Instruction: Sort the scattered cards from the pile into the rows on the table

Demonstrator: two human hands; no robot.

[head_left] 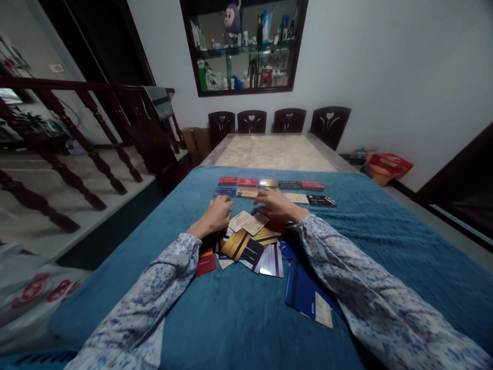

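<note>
My left hand (219, 211) hovers at the left of a loose heap of cards, fingers loosely bent and nothing visible in them. Its fingertips are just below a blue card stack (225, 192). My right hand (278, 204) is open above the heap's far right side, near an orange card stack (247, 193), and partly covers the front row. On top of the heap lie cream cards (242, 221); below them are a gold card (234, 243), a black card (252, 252) and a silver card (271, 262). A red card (205, 262) lies left, blue cards (304, 288) right.
Behind the front row stand red stacks (247, 182), a gold stack (268, 183) and a dark stack (289, 184). A cream stack (296, 198) and black stack (322, 200) sit right. Blue cloth (215, 329) covers the near table; chairs (251, 122) stand beyond.
</note>
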